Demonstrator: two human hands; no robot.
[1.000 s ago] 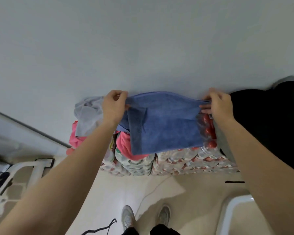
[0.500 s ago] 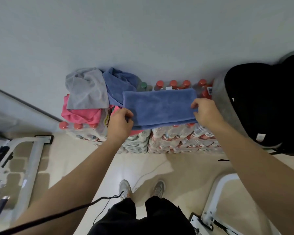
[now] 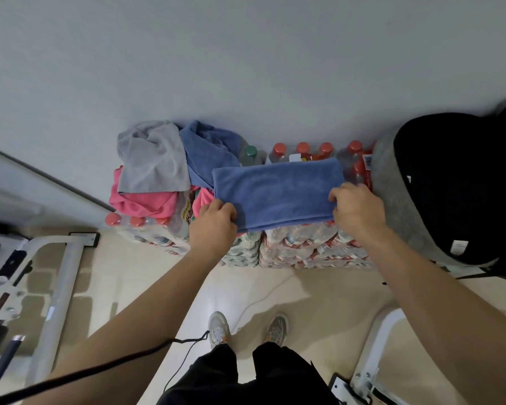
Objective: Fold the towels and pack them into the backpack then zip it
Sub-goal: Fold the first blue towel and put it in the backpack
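We pinch the blue towel's point(image 3: 278, 194) near corners — left hand point(image 3: 215, 219), right hand point(image 3: 355, 209) — flat on the bottle packs point(image 3: 301, 247) (backpack point(image 3: 450, 182) just beside), ready for folding.

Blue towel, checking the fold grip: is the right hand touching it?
Touching: the head view shows the right hand gripping the folded blue towel's right end.

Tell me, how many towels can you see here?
4, maybe more hidden: a folded blue towel under both hands, a crumpled blue one behind it, a grey one left, a pink one beneath.
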